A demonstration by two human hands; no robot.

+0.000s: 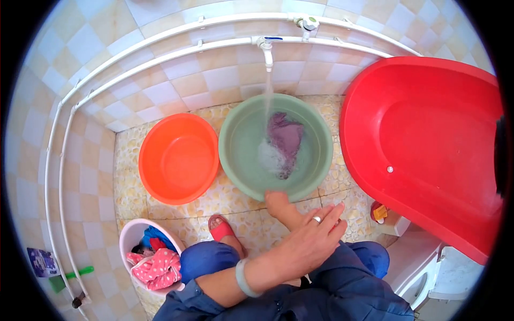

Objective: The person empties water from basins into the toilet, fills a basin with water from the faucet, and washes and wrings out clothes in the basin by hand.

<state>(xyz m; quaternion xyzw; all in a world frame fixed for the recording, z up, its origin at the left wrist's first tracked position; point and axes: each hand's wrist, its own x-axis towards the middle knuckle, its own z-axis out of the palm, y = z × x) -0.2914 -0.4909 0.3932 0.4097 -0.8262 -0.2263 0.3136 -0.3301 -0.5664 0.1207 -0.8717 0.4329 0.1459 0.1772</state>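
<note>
A green basin (pixel 235 174) holds water, with a purple cloth (pixel 288 139) lying in it. Water runs from a white tap (pixel 267 53) into the basin, making froth beside the cloth. My left hand (pixel 316 230), with a ring and a bracelet, lies across my right forearm, fingers stretched out. Below it, my right hand (pixel 278 203) is at the basin's near rim; its fingers are mostly hidden, so what they hold, if anything, does not show.
An orange basin (pixel 179 159) stands left of the green one. At the lower left a pink tub (pixel 128 231) holds clothes, including a dotted cloth (pixel 155 269). A large red tub (pixel 433 128) fills the right side. White pipes (pixel 160 40) run along the tiled wall.
</note>
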